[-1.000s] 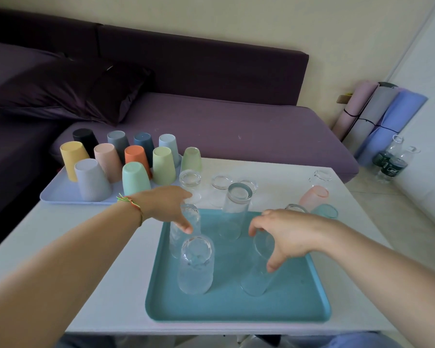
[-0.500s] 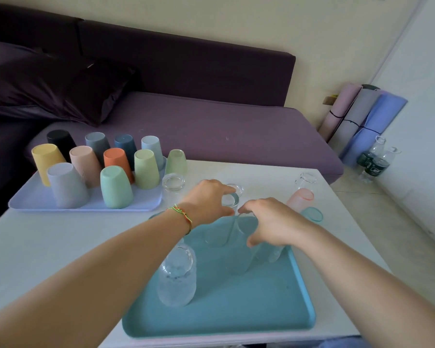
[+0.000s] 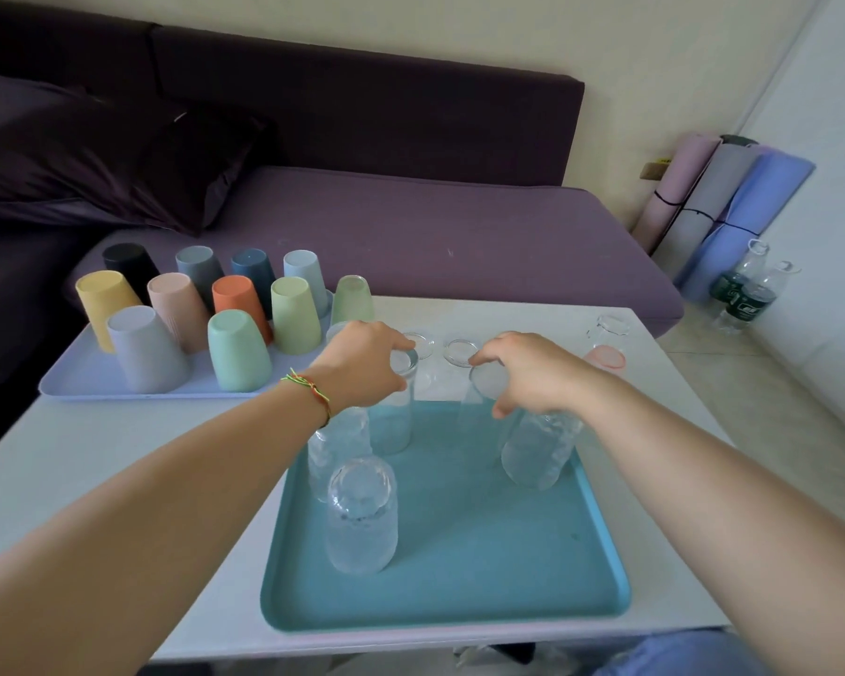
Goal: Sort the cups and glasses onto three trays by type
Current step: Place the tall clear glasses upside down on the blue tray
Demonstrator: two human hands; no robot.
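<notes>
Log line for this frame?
left hand: grips left smooth glass from above | right hand: grips right smooth glass from above | place: teal tray far end

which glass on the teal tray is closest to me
The textured glass at the front left of the teal tray: no hand is on it; the others sit farther back by the left hand and right hand.

Soft, even daylight, brightest on the pale right wall; the dark purple sofa sinks into gloom at the left. The clear textured glass casts only a faint shadow on the teal plastic tray. Lines bow near the edges; the near foreground looks soft.
</notes>
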